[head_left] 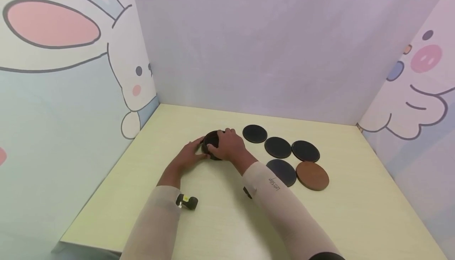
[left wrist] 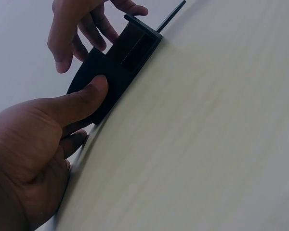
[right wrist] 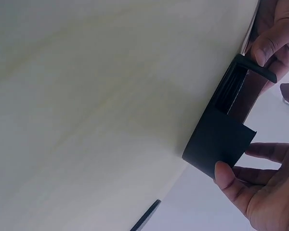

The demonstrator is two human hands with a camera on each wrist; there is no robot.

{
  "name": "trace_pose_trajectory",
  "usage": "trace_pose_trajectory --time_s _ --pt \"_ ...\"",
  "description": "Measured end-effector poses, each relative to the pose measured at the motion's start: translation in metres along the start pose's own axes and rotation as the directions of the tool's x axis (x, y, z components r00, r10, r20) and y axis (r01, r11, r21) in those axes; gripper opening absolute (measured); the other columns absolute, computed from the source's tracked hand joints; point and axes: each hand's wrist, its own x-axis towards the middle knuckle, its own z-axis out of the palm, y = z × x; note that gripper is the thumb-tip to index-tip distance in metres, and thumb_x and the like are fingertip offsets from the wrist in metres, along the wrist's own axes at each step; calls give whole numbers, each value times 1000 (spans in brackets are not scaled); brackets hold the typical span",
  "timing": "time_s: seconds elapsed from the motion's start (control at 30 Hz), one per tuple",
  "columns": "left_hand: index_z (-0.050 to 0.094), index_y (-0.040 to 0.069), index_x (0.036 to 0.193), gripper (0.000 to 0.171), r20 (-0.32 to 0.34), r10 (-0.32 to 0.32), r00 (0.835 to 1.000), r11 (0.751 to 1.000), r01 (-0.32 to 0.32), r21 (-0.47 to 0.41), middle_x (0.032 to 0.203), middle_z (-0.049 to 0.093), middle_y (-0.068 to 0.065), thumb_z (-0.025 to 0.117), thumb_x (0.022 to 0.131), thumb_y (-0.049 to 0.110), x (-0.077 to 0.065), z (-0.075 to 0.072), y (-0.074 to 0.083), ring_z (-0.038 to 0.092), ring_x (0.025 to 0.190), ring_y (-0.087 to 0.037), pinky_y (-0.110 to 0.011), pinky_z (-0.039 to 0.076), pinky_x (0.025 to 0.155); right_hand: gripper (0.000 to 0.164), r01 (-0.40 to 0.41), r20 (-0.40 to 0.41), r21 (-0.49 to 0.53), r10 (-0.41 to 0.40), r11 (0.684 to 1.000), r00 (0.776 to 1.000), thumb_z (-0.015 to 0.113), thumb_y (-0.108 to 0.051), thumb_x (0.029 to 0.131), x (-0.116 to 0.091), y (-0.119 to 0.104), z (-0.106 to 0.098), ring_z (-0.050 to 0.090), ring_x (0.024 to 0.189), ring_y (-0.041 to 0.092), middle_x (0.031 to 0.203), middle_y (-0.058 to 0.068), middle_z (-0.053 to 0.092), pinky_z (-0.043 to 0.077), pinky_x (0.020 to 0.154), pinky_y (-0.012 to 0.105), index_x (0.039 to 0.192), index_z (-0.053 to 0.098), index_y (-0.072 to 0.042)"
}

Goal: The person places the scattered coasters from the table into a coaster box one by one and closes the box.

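A round black coaster holder (head_left: 211, 138) with cut-outs in its side wall sits toward the back of the table. My left hand (head_left: 187, 155) grips it from the left, its thumb against the wall. In the left wrist view this thumb lies flat on the black holder (left wrist: 101, 67). From the right, my right hand (head_left: 232, 145) reaches over the holder and holds its rim with bent fingers. The right wrist view shows one fingertip at a lower corner of the holder (right wrist: 216, 139), other fingers behind. Much of the inside is hidden by the right hand.
Right of the holder lie black round coasters: one at the back (head_left: 254, 133), one beside it (head_left: 278, 147), one farther right (head_left: 305, 151) and one partly behind the right sleeve (head_left: 281, 171). A brown coaster (head_left: 312, 175) lies nearest the right. Walls enclose the table (head_left: 355, 212).
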Motion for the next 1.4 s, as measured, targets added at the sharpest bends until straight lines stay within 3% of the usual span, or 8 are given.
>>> trace_pose_trajectory --time_s 0.3,0.47,0.77,0.93,1.17,1.4 --pt "34 22 173 88 12 -1 1000 1000 1 2 178 37 -11 78 100 45 0 2 1 24 168 -47 -71 20 136 78 29 -37 10 -28 1000 999 47 -73 106 -1 12 -1 62 133 35 144 17 65 64 100 53 147 64 -9" --pt "33 21 174 91 11 1 1000 1000 -1 3 178 37 -12 79 100 45 0 2 0 24 168 -47 -69 19 137 82 16 -71 9 -16 1000 997 39 -76 107 4 24 -7 58 139 35 151 16 61 64 100 56 148 64 -10" --pt "33 20 173 92 1 10 1000 1000 -10 18 178 37 -11 80 99 45 2 0 -4 26 169 -43 -65 15 140 84 -55 -61 23 56 998 997 29 -74 110 12 46 -17 50 149 38 161 18 53 55 114 60 157 58 -10" --pt "34 23 173 92 -5 -19 1000 1000 20 14 178 37 -9 81 98 46 0 1 -4 24 169 -44 -67 16 138 85 -70 -17 61 71 996 997 25 -73 111 16 55 -19 44 156 39 168 19 46 46 123 64 161 53 -11" --pt "35 23 173 90 -14 -7 1000 1000 7 6 178 38 -8 81 98 44 -1 0 -1 24 169 -43 -66 15 139 82 -89 73 127 80 988 994 21 -69 113 25 67 -26 31 164 43 175 22 34 36 128 71 167 44 -12" --pt "34 27 173 90 0 -36 999 999 36 -6 180 35 -8 81 98 46 0 1 1 20 170 -45 -69 15 138 79 -170 165 141 146 975 975 25 -65 114 32 87 -27 24 165 50 178 24 26 23 132 76 171 37 -13"
